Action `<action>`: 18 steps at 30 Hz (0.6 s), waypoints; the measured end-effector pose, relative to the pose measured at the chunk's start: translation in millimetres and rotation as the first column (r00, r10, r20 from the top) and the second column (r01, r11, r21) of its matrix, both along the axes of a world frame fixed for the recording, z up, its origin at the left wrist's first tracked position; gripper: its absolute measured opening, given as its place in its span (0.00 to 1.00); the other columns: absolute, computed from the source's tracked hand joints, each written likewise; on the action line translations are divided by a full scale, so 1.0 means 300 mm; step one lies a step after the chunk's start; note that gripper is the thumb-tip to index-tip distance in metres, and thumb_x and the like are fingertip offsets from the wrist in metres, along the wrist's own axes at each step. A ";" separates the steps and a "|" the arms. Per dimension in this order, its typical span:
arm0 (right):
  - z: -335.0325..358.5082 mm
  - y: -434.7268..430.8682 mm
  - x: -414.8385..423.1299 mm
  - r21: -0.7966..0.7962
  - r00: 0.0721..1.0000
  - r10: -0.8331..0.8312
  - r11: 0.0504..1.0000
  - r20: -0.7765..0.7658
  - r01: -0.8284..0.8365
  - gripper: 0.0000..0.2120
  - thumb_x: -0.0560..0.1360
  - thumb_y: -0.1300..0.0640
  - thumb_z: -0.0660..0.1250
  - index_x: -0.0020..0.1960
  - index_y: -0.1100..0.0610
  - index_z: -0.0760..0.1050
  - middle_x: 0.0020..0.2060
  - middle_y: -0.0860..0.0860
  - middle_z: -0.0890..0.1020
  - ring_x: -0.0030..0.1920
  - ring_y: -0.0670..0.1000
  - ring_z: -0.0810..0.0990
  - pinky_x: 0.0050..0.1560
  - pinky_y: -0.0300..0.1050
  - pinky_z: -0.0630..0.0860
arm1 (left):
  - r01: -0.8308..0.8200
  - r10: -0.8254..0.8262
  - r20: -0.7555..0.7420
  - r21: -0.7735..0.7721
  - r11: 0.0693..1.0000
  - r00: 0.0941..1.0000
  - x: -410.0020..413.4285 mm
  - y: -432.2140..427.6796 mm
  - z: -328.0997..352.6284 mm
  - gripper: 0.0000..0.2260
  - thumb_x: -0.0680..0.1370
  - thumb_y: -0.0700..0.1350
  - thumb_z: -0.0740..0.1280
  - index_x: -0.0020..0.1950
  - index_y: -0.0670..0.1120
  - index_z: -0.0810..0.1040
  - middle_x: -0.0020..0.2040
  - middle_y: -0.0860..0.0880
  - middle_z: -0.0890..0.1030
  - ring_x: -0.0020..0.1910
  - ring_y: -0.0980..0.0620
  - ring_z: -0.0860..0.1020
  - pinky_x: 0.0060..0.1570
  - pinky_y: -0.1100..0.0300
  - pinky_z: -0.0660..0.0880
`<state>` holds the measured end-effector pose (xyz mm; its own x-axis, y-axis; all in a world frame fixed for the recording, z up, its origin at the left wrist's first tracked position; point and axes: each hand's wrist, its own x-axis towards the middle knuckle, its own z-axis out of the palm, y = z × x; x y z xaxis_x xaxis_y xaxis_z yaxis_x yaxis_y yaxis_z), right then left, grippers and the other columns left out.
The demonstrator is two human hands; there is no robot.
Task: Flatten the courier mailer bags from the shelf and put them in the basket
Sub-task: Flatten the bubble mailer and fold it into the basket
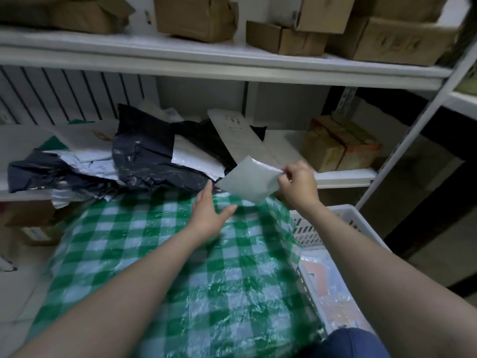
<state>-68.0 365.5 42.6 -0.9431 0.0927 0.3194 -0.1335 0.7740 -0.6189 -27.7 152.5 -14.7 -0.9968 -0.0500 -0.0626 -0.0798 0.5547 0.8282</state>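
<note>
Fingers [287, 171] of the right hand [299, 186] are pinching a grey mailer [249, 180] by its corner, holding it clear of the shelf pile [154, 161]; the left hand [207, 215], fingers straight, is reaching in, probably to flatten it for the basket [343, 210].

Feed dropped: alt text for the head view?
The right hand pinches a grey mailer bag by its corner above a green checked bag; the left hand is open beside it. Dark crumpled mailers lie on the shelf, a white basket at right.
</note>
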 end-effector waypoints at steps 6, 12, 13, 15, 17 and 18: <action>-0.024 -0.136 0.198 -0.570 0.907 0.349 0.806 0.234 -0.163 0.09 0.78 0.68 0.59 0.46 0.67 0.78 0.39 0.59 0.80 0.37 0.54 0.79 0.44 0.47 0.81 | -0.109 0.094 0.074 0.236 0.966 0.993 0.137 -0.121 0.072 0.39 0.73 0.54 0.74 0.78 0.53 0.57 0.74 0.47 0.58 0.67 0.47 0.67 0.64 0.53 0.69; -0.104 -0.297 0.295 -0.687 0.847 0.445 0.713 0.291 -0.138 0.13 0.78 0.70 0.58 0.40 0.61 0.77 0.34 0.54 0.79 0.34 0.52 0.76 0.38 0.40 0.79 | -0.314 0.262 0.180 0.404 0.859 0.948 0.263 -0.301 0.065 0.45 0.70 0.45 0.78 0.79 0.52 0.54 0.70 0.45 0.69 0.62 0.44 0.74 0.60 0.48 0.75; -0.110 -0.304 0.298 -0.671 0.850 0.445 0.725 0.282 -0.157 0.12 0.78 0.71 0.58 0.40 0.62 0.76 0.35 0.54 0.79 0.35 0.52 0.77 0.40 0.41 0.80 | -0.319 0.293 0.127 0.412 0.853 0.948 0.273 -0.319 0.068 0.40 0.70 0.41 0.78 0.76 0.51 0.61 0.65 0.47 0.74 0.57 0.46 0.76 0.54 0.53 0.77; -0.120 -0.330 0.300 -0.594 0.866 0.431 0.776 0.256 -0.211 0.12 0.78 0.71 0.58 0.42 0.61 0.77 0.37 0.54 0.81 0.38 0.52 0.80 0.46 0.45 0.82 | -0.293 0.330 -0.038 0.367 0.883 0.943 0.294 -0.364 0.076 0.23 0.69 0.35 0.77 0.60 0.49 0.77 0.53 0.50 0.80 0.48 0.50 0.78 0.42 0.65 0.75; -0.133 -0.352 0.297 -0.489 0.905 0.359 0.846 0.229 -0.212 0.14 0.77 0.70 0.59 0.42 0.57 0.79 0.38 0.52 0.81 0.40 0.53 0.80 0.52 0.52 0.81 | -0.231 0.275 -0.156 0.255 0.939 0.949 0.328 -0.392 0.084 0.12 0.70 0.34 0.76 0.44 0.50 0.82 0.44 0.53 0.82 0.45 0.52 0.80 0.42 0.65 0.76; -0.140 -0.358 0.295 -0.435 0.923 0.311 0.880 0.226 -0.190 0.15 0.78 0.69 0.60 0.42 0.55 0.80 0.38 0.52 0.81 0.39 0.54 0.80 0.52 0.55 0.81 | -0.202 0.237 -0.191 0.187 0.962 0.953 0.349 -0.402 0.078 0.13 0.70 0.33 0.76 0.39 0.52 0.81 0.42 0.54 0.82 0.44 0.54 0.80 0.46 0.62 0.78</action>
<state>20.5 258.1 0.6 -0.9949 -0.0978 0.0246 -0.0635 0.4181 -0.9062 77.2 31.8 8.8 -0.9538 -0.2753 0.1203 0.0004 0.3991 0.9169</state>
